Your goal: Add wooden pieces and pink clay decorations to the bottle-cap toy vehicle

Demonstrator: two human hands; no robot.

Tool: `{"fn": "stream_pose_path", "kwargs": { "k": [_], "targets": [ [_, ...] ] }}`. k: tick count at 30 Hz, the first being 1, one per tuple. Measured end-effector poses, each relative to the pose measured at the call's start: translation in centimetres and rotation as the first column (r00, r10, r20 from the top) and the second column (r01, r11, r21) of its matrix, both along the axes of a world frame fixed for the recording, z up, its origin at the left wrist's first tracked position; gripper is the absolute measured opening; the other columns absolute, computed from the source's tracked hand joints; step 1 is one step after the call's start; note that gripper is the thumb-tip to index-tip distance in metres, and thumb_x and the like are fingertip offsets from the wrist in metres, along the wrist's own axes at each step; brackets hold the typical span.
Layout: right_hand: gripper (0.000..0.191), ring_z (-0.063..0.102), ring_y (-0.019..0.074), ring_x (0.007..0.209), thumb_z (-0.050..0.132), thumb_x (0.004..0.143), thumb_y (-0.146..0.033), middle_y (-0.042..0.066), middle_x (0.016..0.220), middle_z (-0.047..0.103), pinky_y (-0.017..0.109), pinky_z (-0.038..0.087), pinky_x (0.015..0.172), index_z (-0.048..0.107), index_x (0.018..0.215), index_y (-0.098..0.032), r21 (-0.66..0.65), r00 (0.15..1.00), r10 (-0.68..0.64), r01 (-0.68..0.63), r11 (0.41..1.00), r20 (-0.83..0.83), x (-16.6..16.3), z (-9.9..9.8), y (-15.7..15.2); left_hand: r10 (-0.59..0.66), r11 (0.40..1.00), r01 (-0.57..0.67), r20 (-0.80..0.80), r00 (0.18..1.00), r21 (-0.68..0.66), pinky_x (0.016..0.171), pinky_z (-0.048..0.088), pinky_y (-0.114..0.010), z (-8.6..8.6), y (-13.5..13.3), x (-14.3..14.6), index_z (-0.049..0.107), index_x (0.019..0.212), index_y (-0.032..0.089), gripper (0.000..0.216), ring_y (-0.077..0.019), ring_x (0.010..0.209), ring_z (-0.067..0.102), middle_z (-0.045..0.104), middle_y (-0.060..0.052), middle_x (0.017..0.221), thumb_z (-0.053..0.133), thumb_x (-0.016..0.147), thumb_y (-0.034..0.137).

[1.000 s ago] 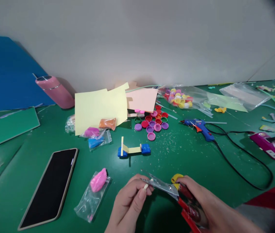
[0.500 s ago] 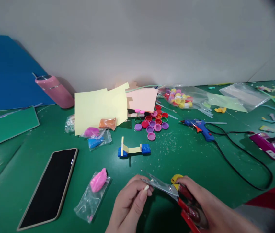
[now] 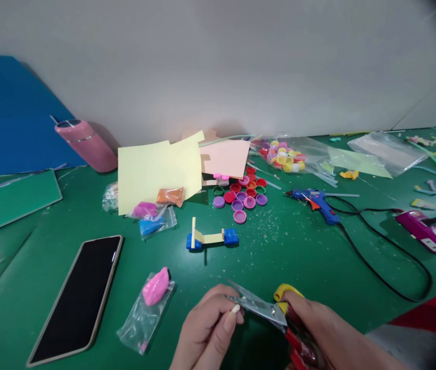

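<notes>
At the bottom of the view my left hand (image 3: 206, 329) pinches a small cream stick (image 3: 235, 309) between thumb and fingers. My right hand (image 3: 325, 334) is closed round the red and yellow handles of a pair of scissors (image 3: 264, 308), whose grey blades lie against the tip of the stick. Both hands hover just above the green table (image 3: 298, 252). Beyond them stands a small model (image 3: 210, 238) made of blue caps, a yellow strip and an upright stick.
A black phone (image 3: 81, 295) lies at the left, beside a clear bag of pink clay (image 3: 152, 303). Farther back are coloured bottle caps (image 3: 241, 195), yellow paper (image 3: 159, 169), more clay bags (image 3: 156, 216), a pink bottle (image 3: 84, 144), a blue glue gun (image 3: 316, 200) with its black cable, and a purple device (image 3: 428, 234).
Both hands have dropped slightly toward the bottom edge, and the scissor blades have come together on the stick. Everything else on the table is unmoved.
</notes>
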State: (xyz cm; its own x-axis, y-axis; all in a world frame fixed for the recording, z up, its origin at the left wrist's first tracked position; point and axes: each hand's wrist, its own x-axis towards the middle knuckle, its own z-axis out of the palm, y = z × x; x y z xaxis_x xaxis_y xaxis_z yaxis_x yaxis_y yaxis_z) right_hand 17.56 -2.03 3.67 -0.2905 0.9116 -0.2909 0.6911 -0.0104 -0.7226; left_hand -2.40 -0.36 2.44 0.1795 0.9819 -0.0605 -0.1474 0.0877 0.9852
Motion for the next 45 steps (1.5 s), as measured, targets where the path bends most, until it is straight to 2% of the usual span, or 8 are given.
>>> {"fn": "stream_pose_path", "kwargs": {
  "k": [9, 16, 21, 23, 26, 29, 35, 45],
  "targets": [
    [0.012, 0.046, 0.0106, 0.053, 0.056, 0.069, -0.027, -0.004, 0.062, 0.054, 0.019, 0.037, 0.048, 0.046, 0.073, -0.021, -0.118, 0.997, 0.067, -0.061, 0.991, 0.045, -0.4, 0.3, 0.7, -0.019, 0.998, 0.023, 0.068, 0.998, -0.062, 0.062, 0.035, -0.028, -0.4, -0.3, -0.3, 0.065, 0.066, 0.020, 0.018, -0.0185, 0.066, 0.048, 0.053, -0.005, 0.067, 0.056, 0.078, 0.029],
    [0.020, 0.040, 0.0092, 0.048, 0.059, 0.064, -0.023, -0.006, 0.057, 0.046, 0.018, 0.036, 0.044, 0.040, 0.068, -0.022, -0.154, 0.978, -0.208, 0.201, 0.967, -0.031, 0.4, -0.6, 1.7, 0.024, 0.941, 0.121, 0.417, 0.909, -0.317, 0.049, 0.025, -0.022, -1.9, -0.1, 0.0, 0.063, 0.064, 0.016, 0.023, -0.0088, 0.054, 0.034, 0.046, 0.000, 0.067, 0.055, 0.079, 0.031],
    [0.008, 0.041, 0.0090, 0.043, 0.048, 0.070, -0.024, -0.007, 0.055, 0.040, 0.019, 0.040, 0.042, 0.040, 0.072, -0.024, -0.231, 0.914, -0.364, 0.320, 0.919, -0.178, -0.4, -0.8, 1.3, 0.008, 0.913, 0.147, 0.376, 0.927, -0.381, 0.049, 0.026, -0.021, -2.1, 0.2, 0.0, 0.061, 0.065, 0.015, 0.025, -0.0082, 0.054, 0.030, 0.045, 0.001, 0.066, 0.053, 0.080, 0.034],
    [0.002, 0.040, 0.0090, 0.040, 0.041, 0.074, -0.025, -0.007, 0.053, 0.039, 0.019, 0.039, 0.040, 0.040, 0.072, -0.025, -0.204, 0.921, -0.343, 0.305, 0.930, -0.184, -0.5, -0.9, 1.0, -0.014, 0.915, 0.127, 0.284, 0.959, -0.383, 0.053, 0.029, -0.021, -2.2, 0.2, -0.2, 0.060, 0.067, 0.016, 0.025, -0.0092, 0.058, 0.034, 0.046, 0.000, 0.069, 0.052, 0.080, 0.035],
    [0.017, 0.044, 0.0111, 0.046, 0.054, 0.065, -0.025, -0.005, 0.057, 0.047, 0.020, 0.040, 0.042, 0.046, 0.080, -0.025, -0.036, 0.985, -0.148, 0.145, 0.989, -0.083, -0.1, -0.8, 0.8, -0.044, 0.937, 0.077, 0.103, 0.994, -0.341, 0.062, 0.034, -0.022, -2.3, 0.2, -0.4, 0.061, 0.072, 0.019, 0.022, -0.0116, 0.067, 0.042, 0.049, 0.000, 0.076, 0.049, 0.083, 0.034],
    [0.041, 0.049, 0.0142, 0.056, 0.063, 0.056, -0.022, 0.000, 0.072, 0.055, 0.023, 0.042, 0.049, 0.048, 0.094, -0.024, 0.097, 0.999, -0.013, 0.009, 0.995, 0.045, 0.5, -0.4, 0.8, -0.025, 0.970, 0.024, -0.001, 1.000, -0.240, 0.061, 0.035, -0.022, -2.3, 0.3, -0.4, 0.062, 0.074, 0.020, 0.021, -0.0129, 0.069, 0.044, 0.051, -0.001, 0.077, 0.048, 0.083, 0.032],
    [0.046, 0.055, 0.0173, 0.063, 0.066, 0.053, -0.024, 0.002, 0.078, 0.057, 0.024, 0.043, 0.052, 0.051, 0.096, -0.024, 0.185, 0.995, 0.013, -0.030, 0.982, 0.094, 0.3, -0.6, 0.8, 0.099, 0.993, -0.104, -0.077, 0.992, -0.057, 0.066, 0.041, -0.023, -1.4, 0.4, 0.1, 0.066, 0.076, 0.022, 0.013, -0.0166, 0.077, 0.051, 0.056, -0.002, 0.083, 0.053, 0.080, 0.024],
    [0.050, 0.058, 0.0208, 0.070, 0.067, 0.053, -0.030, 0.006, 0.084, 0.058, 0.027, 0.045, 0.057, 0.047, 0.098, -0.022, 0.188, 0.980, 0.080, -0.115, 0.975, 0.181, 0.4, -1.6, 0.8, 0.076, 0.992, -0.058, -0.151, 0.986, 0.116, 0.060, 0.042, -0.023, -1.6, 0.3, 0.1, 0.064, 0.073, 0.020, 0.014, -0.0165, 0.071, 0.053, 0.056, -0.003, 0.077, 0.052, 0.078, 0.013]
  ]
}}
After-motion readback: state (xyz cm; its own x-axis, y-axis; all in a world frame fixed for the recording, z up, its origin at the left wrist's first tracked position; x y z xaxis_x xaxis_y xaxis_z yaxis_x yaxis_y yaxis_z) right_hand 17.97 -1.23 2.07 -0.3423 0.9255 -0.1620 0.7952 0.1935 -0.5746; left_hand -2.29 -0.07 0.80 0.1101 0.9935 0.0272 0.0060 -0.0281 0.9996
